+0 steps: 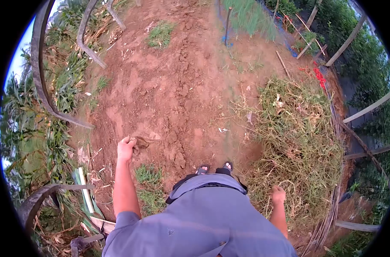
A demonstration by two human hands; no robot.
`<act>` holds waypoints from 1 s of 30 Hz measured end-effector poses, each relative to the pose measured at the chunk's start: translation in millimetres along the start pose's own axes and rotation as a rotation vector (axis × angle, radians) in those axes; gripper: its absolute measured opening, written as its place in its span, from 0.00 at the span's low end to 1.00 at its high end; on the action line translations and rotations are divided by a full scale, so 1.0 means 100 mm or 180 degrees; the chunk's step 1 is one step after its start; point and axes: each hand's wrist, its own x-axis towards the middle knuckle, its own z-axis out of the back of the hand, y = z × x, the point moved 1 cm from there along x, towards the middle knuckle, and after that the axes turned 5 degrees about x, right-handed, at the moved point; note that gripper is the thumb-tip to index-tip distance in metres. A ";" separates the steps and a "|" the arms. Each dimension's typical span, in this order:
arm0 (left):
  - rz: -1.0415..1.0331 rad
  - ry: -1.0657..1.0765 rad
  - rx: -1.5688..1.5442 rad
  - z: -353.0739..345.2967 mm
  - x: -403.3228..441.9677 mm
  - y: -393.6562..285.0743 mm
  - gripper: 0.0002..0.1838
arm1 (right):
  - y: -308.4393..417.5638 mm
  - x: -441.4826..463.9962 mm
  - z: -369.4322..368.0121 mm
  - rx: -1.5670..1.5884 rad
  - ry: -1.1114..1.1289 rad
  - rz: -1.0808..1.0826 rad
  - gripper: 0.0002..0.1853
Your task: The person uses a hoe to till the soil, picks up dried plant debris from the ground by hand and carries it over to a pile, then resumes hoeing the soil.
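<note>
My left hand [126, 147] is held out over the bare reddish soil, its fingers closed on a small clump of dry, brownish plant matter [141, 143] that hangs to its right. On the other side, my right hand [278, 194] is over the lower left part of a big heap of pulled grass and weeds [300, 145]. Its fingers are curled, and whether they hold any stalks is too small to tell.
Green grass tufts [148, 174] grow beside my left forearm. Curved posts [45, 85] and leafy stalks line the left side. Poles, a red strip [319, 78] and a bundle of thin sticks [332, 205] edge the right. A white pipe [86, 190] lies at lower left.
</note>
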 end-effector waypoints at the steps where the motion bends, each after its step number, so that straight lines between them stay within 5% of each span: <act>1: -0.0005 -0.0001 0.0028 -0.04 0.03 -0.08 0.06 | 0.06 0.10 0.03 0.0111 0.0074 0.0178 0.11; 7: -0.0036 -0.0311 0.0380 -0.19 -0.24 -0.28 0.05 | 0.52 0.61 0.05 -0.0006 0.0350 0.0411 0.14; 10: -0.0347 0.0100 -0.0825 -0.48 -0.56 -0.55 0.04 | 0.98 0.70 -0.25 0.0087 0.0780 0.0530 0.15; 16: -0.0490 0.0319 -0.1889 -1.02 -0.90 -1.14 0.11 | 2.29 0.10 -1.43 -0.0462 0.2143 0.1785 0.12; 23: -0.0578 0.0779 -0.2038 -1.54 -1.05 -1.51 0.15 | 3.24 -1.41 -2.30 -0.0327 0.3549 0.2427 0.16; 26: -0.0571 0.0940 -0.2087 -1.72 -1.04 -1.63 0.15 | 3.50 -1.84 -2.57 -0.0862 0.3606 0.2819 0.21; 28: -0.0561 0.1194 -0.2074 -1.83 -1.00 -1.66 0.15 | 3.62 -2.02 -2.73 -0.1119 0.3373 0.4030 0.33; 30: -0.0457 0.1946 -0.1894 -1.95 -0.94 -1.66 0.15 | 3.62 -2.02 -2.91 -0.1206 0.3317 0.4195 0.38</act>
